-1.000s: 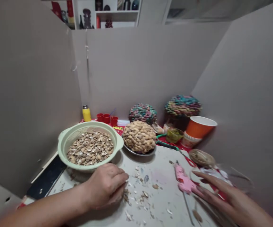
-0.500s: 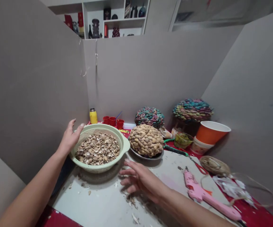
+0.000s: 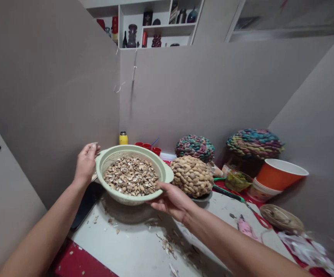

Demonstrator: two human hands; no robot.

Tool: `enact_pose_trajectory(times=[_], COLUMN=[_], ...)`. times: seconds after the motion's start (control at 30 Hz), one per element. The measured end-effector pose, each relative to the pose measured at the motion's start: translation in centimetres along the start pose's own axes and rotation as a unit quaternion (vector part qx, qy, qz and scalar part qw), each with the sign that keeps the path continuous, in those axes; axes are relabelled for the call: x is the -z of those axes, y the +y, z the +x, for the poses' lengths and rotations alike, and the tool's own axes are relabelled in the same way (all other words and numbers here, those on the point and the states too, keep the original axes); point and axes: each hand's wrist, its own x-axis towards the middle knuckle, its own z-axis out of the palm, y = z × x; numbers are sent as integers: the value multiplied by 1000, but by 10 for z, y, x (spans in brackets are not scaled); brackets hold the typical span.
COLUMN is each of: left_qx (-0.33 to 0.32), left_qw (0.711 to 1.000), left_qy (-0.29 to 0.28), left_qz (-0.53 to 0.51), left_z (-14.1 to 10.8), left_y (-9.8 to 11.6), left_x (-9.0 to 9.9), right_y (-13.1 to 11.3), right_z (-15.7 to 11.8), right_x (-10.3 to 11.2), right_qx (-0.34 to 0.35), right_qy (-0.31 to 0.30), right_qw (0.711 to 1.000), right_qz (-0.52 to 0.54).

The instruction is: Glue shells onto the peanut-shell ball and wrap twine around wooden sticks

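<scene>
The left hand (image 3: 86,163) and right hand (image 3: 170,202) grasped the colander (image 3: 167,174) at opposite sides; it seemed just clear of the board (image 3: 117,246), shells (image 3: 130,176) piled inside; gripping looked done, lifting barely begun; scraps (image 3: 168,245) lay loose below.

Hands (image 3: 85,163) (image 3: 172,202) hold a green colander (image 3: 123,197) (shells (image 3: 130,175) inside).

rm on board (image 3: 126,246) in front of colander (image 3: 167,174), w/ only shell bits (image 3: 168,245); tan knobbly ball (image 3: 191,175) blocks r. side, grey panel (image 3: 54,96) l.
</scene>
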Motion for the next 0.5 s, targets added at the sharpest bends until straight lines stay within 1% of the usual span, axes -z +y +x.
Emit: enact_pose_trajectory(times=[0.1, 0.17, 0.2, 0.27, 0.33, 0.4, 0.5], left_qx=[-12, -14, -13, -8, -4, -3, -6], left_qw=[999, 998, 998, 995, 982, 957, 913], left_qy=[51, 53, 38, -19, -91, -156, -230], left_qz=[-7, 17, 38, 95, 168, 245, 337], left_z=[1, 3, 4, 8, 14, 20, 29], left_y=[-5, -10, -13, -20, -27, -34, -42], left_x=[6, 7, 6, 2, -8, -22, -47], right_y=[-18, -32, -40, -55, -68, -77, -84], right_z=[-10, -17, -20, -27, -33, -38, -43], right_x=[3, 4, 5, 7, 10, 12, 13], right_qx=[23, 49, 66, 95, 114, 122, 137], right_qy=[1, 5, 6, 12, 12, 6, 5], right_qw=[1000, 998, 997, 993, 991, 990, 987], right_qz=[13, 31, 45, 63, 69, 70, 81])
